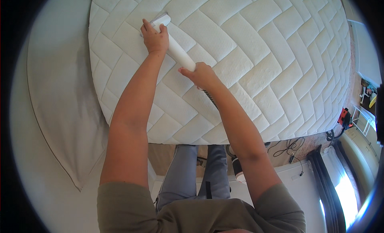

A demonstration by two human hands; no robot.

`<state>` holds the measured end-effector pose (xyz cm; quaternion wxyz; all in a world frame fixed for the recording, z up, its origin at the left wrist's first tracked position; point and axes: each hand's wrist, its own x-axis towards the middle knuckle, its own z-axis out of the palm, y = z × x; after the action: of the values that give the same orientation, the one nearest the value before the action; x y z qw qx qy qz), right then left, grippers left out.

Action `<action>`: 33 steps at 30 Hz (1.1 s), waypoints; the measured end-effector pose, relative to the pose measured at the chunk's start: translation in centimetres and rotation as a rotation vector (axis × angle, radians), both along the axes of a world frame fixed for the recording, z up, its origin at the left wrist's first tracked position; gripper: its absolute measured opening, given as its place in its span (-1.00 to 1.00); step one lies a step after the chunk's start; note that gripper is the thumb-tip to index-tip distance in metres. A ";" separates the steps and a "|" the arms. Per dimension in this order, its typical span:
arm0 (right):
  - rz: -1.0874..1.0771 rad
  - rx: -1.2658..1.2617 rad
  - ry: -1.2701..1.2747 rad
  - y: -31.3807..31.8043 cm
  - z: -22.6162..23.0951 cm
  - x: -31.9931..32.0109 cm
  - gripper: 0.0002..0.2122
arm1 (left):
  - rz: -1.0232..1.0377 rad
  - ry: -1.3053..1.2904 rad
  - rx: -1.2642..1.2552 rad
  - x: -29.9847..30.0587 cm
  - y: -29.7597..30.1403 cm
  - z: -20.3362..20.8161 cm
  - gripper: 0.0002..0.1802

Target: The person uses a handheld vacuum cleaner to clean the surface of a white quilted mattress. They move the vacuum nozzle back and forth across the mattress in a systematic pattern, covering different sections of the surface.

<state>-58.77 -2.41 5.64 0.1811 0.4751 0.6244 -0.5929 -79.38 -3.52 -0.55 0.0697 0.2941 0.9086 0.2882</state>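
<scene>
With the white wand (181, 56) over the quilted mattress (264, 53) between eleven and twelve o'clock, my left hand (156, 40) clasping its head and my right hand (203, 76) its rear, I judge a stroke in hand, the next move calling for even, level guidance.

- No text, label, number or sign can be read anywhere in view.
- On the white tube-shaped plastic tool (181, 56), no lettering can be made out.
- The red-and-black object (345, 117) at the far right is shown too small for any marking to be read.
</scene>
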 end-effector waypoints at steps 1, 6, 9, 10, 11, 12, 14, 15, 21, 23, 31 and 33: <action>0.004 0.005 0.002 0.0 -0.1 0.2 -0.37 | 0.002 -0.004 -0.002 0.2 0.0 0.1 -0.12; 0.023 0.036 0.010 -0.3 -0.5 1.0 -0.37 | 0.008 -0.002 0.000 0.9 -0.3 0.1 -0.12; 0.019 0.041 0.010 -0.6 -0.6 1.6 -0.37 | 0.008 0.003 0.012 1.6 -0.6 0.2 -0.12; 0.022 0.043 0.006 -0.6 -0.6 1.8 -0.37 | 0.011 -0.003 0.009 1.8 -0.6 0.3 -0.12; 0.025 0.045 0.003 -0.6 -0.5 2.0 -0.37 | 0.015 -0.009 0.006 2.1 -0.6 0.4 -0.12; 0.028 0.047 -0.001 -0.6 -0.4 2.2 -0.37 | 0.018 -0.016 0.003 2.4 -0.7 0.5 -0.12; 0.016 0.054 0.003 -0.8 -0.4 2.7 -0.37 | 0.018 -0.009 0.007 2.8 -0.9 0.5 -0.12; 0.011 0.057 0.005 -0.9 -0.5 3.0 -0.37 | 0.017 -0.005 0.009 3.1 -1.0 0.5 -0.12; 0.034 0.023 0.008 -1.3 -0.4 4.3 -0.38 | 0.017 0.024 0.022 4.2 -1.8 0.0 -0.11; 0.023 0.045 0.004 -1.6 -1.0 5.0 -0.39 | 0.014 0.015 0.027 4.9 -1.8 0.1 -0.12; 0.015 0.054 0.029 -2.3 -1.3 7.3 -0.40 | 0.023 -0.003 0.023 7.3 -2.4 0.2 -0.13; 0.020 0.064 0.026 -2.6 -1.4 7.8 -0.40 | 0.022 0.021 0.027 7.7 -2.7 0.0 -0.13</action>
<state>-50.96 -4.98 4.26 0.1637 0.4667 0.6503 -0.5767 -71.67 -6.26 -0.60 0.0532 0.2880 0.9086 0.2979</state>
